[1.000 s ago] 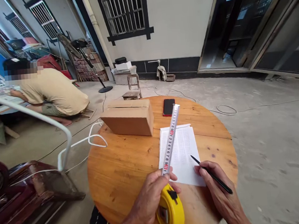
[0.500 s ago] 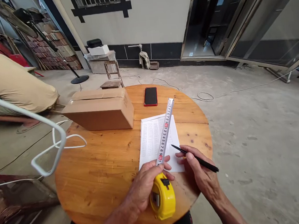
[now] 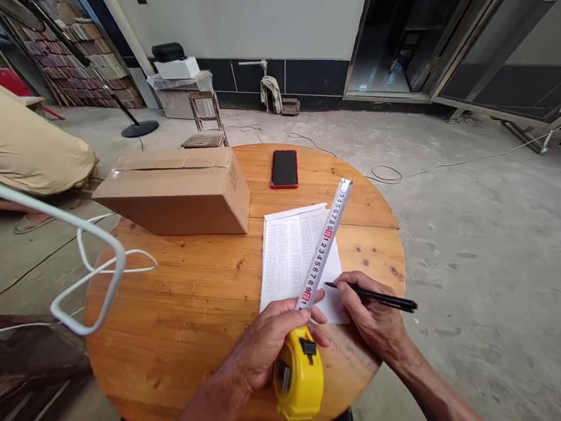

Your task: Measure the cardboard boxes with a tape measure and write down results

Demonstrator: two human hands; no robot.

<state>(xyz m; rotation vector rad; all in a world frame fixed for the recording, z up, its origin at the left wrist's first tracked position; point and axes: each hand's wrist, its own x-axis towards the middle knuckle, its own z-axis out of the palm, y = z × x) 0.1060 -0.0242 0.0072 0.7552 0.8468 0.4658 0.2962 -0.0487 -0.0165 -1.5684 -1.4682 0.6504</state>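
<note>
My left hand grips a yellow tape measure near the front of the round wooden table. Its silver blade sticks out away from me, slanting up to the right above the paper, and my thumb and fingers pinch it by the case. In my right hand is a black pen, its tip pointing left over the lower right of the sheet; I cannot tell if it touches. Rows of small writing cover much of the white paper, partly hidden by blade and hands.
A brown cardboard box stands on the back left of the wooden table. Behind the paper lies a phone with a red edge. A bent white tube juts in at left, near a crouching person.
The blade has tilted further right. My right hand has closed more tightly around the pen, which lies flatter, its tip slightly lower. The view has shifted downward a little.
</note>
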